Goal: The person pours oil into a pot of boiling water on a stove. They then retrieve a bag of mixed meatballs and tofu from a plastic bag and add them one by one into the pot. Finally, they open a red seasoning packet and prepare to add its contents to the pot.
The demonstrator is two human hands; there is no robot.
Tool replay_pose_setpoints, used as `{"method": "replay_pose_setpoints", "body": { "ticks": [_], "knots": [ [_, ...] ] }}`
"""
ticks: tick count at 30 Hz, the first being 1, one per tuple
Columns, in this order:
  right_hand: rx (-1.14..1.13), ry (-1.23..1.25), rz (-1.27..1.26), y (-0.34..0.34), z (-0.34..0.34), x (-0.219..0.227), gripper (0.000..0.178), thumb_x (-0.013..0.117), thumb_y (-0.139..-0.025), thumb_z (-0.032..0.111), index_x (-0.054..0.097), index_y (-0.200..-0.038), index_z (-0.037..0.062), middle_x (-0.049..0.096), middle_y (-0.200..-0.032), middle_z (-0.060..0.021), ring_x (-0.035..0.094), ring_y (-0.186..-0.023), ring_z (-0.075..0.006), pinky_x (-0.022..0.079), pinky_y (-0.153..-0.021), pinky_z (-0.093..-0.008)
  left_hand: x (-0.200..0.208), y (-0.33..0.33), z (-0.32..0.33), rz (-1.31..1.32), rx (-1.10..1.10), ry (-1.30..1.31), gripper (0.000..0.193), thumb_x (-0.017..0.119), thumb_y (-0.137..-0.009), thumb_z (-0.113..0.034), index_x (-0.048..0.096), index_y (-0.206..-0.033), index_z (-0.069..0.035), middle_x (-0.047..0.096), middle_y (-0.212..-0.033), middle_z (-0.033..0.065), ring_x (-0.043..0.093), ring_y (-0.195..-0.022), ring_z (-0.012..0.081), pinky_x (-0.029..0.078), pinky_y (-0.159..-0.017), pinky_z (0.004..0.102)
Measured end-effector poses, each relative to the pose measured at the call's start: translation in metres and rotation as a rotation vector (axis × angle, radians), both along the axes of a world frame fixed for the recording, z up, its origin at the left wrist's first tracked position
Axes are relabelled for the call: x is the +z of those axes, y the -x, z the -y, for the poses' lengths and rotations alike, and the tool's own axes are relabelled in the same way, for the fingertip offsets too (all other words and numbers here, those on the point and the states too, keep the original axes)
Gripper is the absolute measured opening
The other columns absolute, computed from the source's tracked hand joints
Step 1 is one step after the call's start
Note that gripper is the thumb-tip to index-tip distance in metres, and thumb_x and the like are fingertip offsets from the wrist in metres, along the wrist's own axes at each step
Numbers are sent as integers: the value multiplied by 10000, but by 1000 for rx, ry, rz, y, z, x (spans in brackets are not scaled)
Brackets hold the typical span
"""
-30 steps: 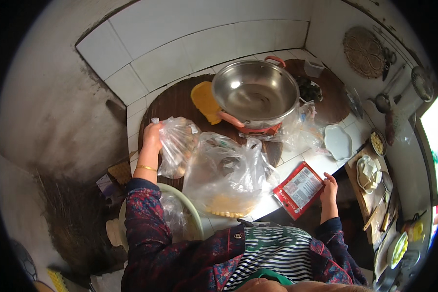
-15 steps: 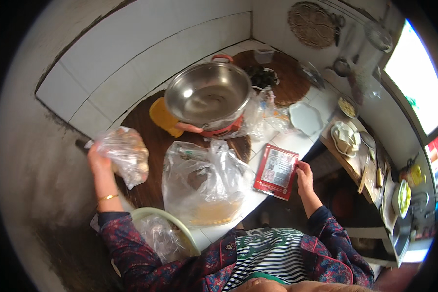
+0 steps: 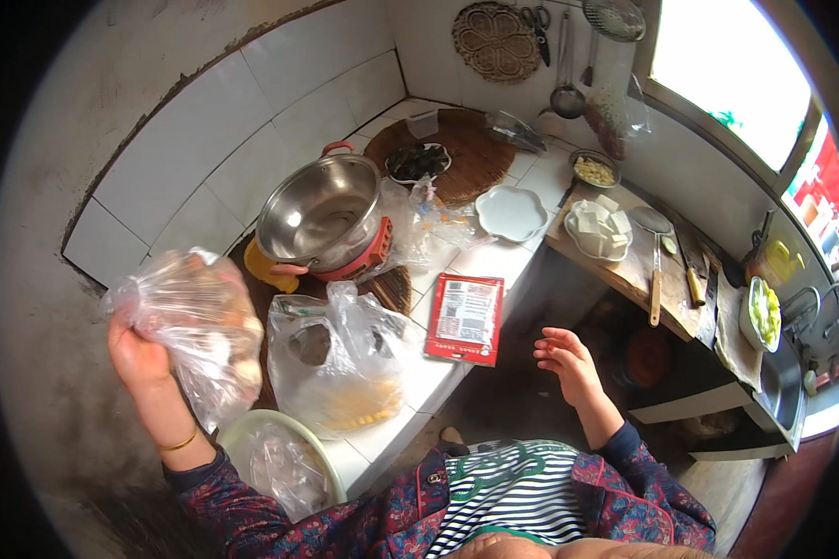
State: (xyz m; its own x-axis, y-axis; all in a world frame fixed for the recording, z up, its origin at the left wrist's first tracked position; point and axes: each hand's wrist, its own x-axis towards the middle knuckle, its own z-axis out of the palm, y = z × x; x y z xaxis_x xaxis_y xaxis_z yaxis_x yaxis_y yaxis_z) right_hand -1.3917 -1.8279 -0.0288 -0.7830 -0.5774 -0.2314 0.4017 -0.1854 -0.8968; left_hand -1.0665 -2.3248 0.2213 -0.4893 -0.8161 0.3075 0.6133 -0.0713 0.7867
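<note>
My left hand [image 3: 138, 356] is closed around the gathered neck of a clear plastic bag [image 3: 216, 321]. Pale brownish pieces show inside it, too blurred to name. The bag is held up at the left, above a pale green basin [image 3: 329, 458] that has crumpled clear plastic in it. My right hand [image 3: 570, 366] hovers off the counter's front edge with its fingers apart and nothing in them. Nearest to it, a red flat packet [image 3: 466, 321] with a white label lies at that edge. Between the hands, a clear carrier bag [image 3: 340, 377] with something yellowish in its bottom rests on the counter.
A steel pot [image 3: 319, 212] stands on a red base. Behind it are a plate of dark food [image 3: 418, 164] and a white scalloped plate [image 3: 511, 212]. On the right-hand board sit a bowl of white blocks [image 3: 600, 228], a strainer [image 3: 655, 265] and a knife [image 3: 692, 279].
My right hand has let go of the red packet, which now lies on the counter edge. My left hand still grips its bag. The view has swung to the right.
</note>
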Motion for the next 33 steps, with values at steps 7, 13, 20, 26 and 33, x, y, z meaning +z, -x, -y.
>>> {"method": "replay_pose_setpoints", "body": {
  "ticks": [7, 13, 20, 26, 33],
  "knots": [
    [107, 223, -429, -40, -92, 100, 637, 657, -844, 103, 368, -1407, 34, 504, -1302, -143, 559, -1040, -182, 482, -800, -279, -19, 134, -198, 257, -371, -24, 272, 534, -814, -19, 604, -1072, 28, 654, -942, 82, 619, -794, 152, 527, -673, 287],
    [85, -67, -944, -50, -133, 126, 929, 614, -765, -76, 70, -1510, 39, 234, -1524, -205, 550, -805, -121, 437, -573, -193, -98, 246, -372, 566, -853, 354, 271, 622, -776, 34, 606, -1045, 5, 638, -960, 92, 628, -835, 151, 514, -764, 276],
    [-224, -118, -642, -18, -198, 56, 849, 666, -735, -2, 261, -1478, 59, 536, -1131, -127, 565, -1018, -153, 490, -760, -248, -162, 320, -536, 429, -1165, 731, 292, 659, -810, -162, 544, -1024, 0, 643, -891, 171, 649, -833, 277, 504, -743, 383],
    [-550, -217, -302, -24, -252, 26, 148, 630, -799, 124, 605, -900, 19, 540, -627, 1, 469, -384, -86, 377, -311, -238, -190, 354, -592, 241, -1333, 1049, 320, 634, -833, -172, 518, -1066, 14, 631, -916, 224, 639, -890, 349, 506, -785, 407],
    [-920, -380, -53, -45, -267, -12, 108, 588, -829, 133, 607, -886, 43, 502, -620, 44, 405, -431, -26, 312, -361, -189, -224, 484, -449, 436, -1307, 127, 250, 587, -900, -158, 578, -1101, -9, 632, -979, 114, 641, -906, 213, 551, -745, 334]
  ]
}}
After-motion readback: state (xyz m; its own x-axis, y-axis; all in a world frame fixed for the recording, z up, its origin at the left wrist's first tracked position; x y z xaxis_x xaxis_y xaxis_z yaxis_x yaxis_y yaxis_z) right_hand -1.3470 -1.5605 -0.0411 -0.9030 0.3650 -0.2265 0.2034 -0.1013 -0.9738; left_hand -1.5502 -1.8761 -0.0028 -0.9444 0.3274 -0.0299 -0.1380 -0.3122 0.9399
